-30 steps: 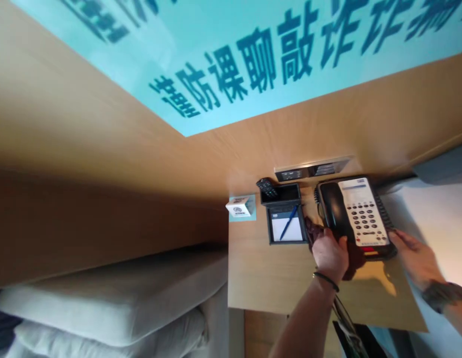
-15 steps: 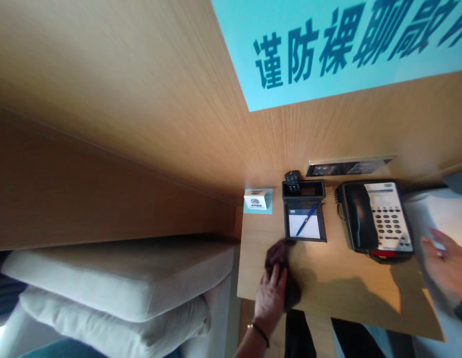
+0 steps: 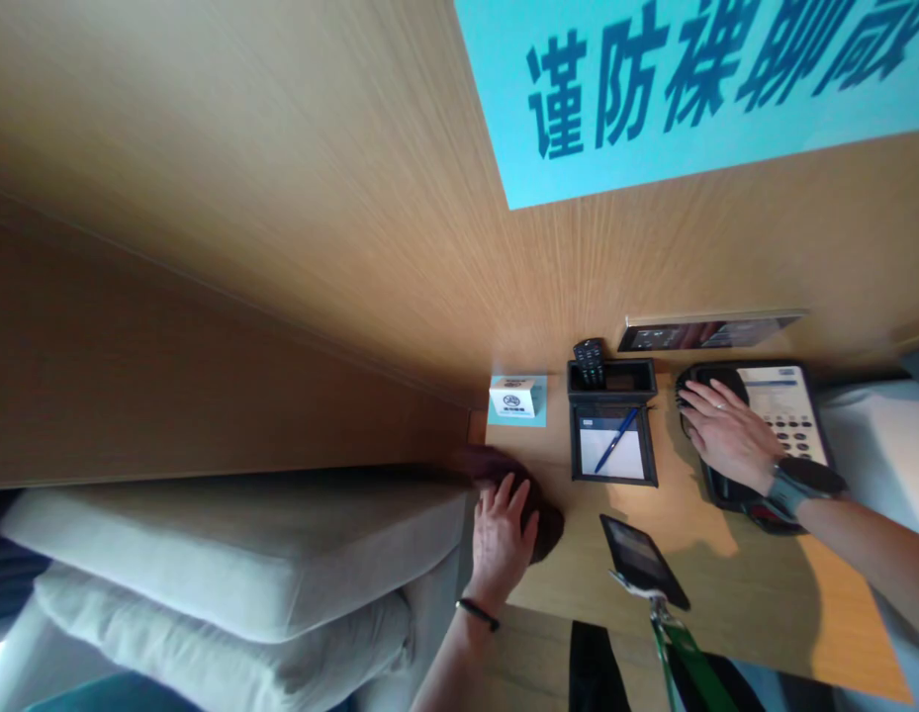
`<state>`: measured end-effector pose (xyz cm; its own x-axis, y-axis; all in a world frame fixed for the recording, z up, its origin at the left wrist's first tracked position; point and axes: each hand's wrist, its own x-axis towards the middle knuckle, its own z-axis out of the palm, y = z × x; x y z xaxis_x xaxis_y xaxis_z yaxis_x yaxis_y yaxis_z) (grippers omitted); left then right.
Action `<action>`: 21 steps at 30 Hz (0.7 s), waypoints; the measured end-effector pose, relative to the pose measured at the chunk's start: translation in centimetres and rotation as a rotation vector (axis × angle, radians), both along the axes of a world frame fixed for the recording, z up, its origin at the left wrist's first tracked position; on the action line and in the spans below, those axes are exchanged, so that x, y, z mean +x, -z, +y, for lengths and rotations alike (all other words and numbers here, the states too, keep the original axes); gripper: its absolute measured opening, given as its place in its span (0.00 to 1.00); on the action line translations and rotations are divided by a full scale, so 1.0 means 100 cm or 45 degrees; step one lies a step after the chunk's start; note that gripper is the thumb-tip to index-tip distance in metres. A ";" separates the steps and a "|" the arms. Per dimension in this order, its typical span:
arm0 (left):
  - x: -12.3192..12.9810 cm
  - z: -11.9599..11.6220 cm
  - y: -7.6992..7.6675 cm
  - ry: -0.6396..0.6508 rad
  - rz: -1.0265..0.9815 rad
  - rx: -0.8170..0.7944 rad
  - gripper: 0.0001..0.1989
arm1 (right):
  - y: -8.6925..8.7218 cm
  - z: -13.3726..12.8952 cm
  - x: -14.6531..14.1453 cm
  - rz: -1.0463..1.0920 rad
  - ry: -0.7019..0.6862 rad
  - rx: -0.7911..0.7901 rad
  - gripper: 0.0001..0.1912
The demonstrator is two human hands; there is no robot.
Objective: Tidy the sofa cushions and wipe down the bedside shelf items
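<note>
My left hand [image 3: 502, 529] presses on a dark maroon cloth [image 3: 546, 529] at the left edge of the wooden desk [image 3: 578, 574]. Its fingers are spread, and part of the cloth bunches beyond them. My right hand [image 3: 733, 430] lies across the black handset of a desk telephone [image 3: 798, 388], fingers stretched out over it and the thumb hidden. The handset appears to sit in its cradle. Between my hands, a dark badge card [image 3: 643, 560] hangs on a green lanyard [image 3: 682, 643] above the desk.
A black holder [image 3: 614, 487] carries a notepad and blue pen [image 3: 616, 441], with a remote [image 3: 591, 362] in its back slot. A folded no-smoking card [image 3: 512, 399] stands left of it. Pale cushions [image 3: 229, 564] adjoin the desk's left side; white bedding [image 3: 881, 435] lies right.
My left hand has slid left with the cloth to the desk's edge. My right hand has come from the right onto the telephone handset. The badge card has swung into view.
</note>
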<state>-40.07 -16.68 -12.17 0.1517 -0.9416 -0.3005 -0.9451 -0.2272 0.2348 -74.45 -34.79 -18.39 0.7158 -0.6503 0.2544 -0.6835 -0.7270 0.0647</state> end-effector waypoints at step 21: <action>-0.056 0.023 0.007 0.005 0.282 0.113 0.22 | -0.003 0.005 -0.016 -0.090 0.002 0.114 0.22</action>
<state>-45.69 -14.33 -12.89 0.0693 -0.9105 -0.4077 -0.8739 -0.2526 0.4154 -76.09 -34.26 -18.13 0.6972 -0.6738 0.2448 -0.6852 -0.7267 -0.0488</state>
